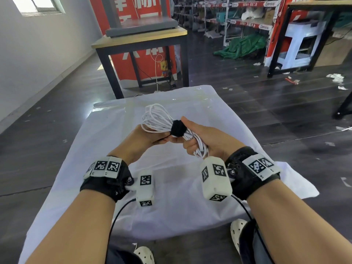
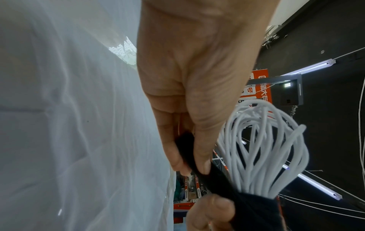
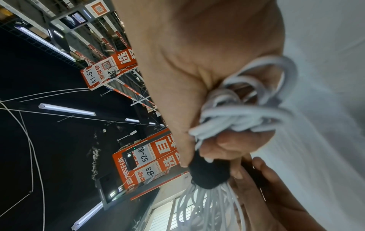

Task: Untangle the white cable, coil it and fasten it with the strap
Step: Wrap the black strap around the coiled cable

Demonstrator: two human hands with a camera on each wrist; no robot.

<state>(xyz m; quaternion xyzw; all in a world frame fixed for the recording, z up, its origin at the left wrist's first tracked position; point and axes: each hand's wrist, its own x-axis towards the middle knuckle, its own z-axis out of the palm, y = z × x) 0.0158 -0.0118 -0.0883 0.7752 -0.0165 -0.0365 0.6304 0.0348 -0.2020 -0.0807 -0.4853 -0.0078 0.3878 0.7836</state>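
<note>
The white cable (image 1: 156, 119) is coiled into a bundle and held in the air above the white cloth (image 1: 171, 206). A black strap (image 1: 178, 127) is wrapped around the bundle's middle. My left hand (image 1: 150, 135) pinches the free end of the strap (image 2: 189, 153) between thumb and fingers. My right hand (image 1: 205, 138) grips the near half of the cable (image 3: 237, 115), its thumb lying against the strap (image 3: 209, 175). The far loops (image 2: 264, 148) fan out beyond the strap.
The white cloth covers a low surface in front of me, and my white shoes (image 1: 237, 231) stand at its near edge. A black-legged table (image 1: 141, 46) stands beyond on the dark floor. Shelves (image 1: 238, 14) and a green tarp (image 1: 242, 46) lie further back.
</note>
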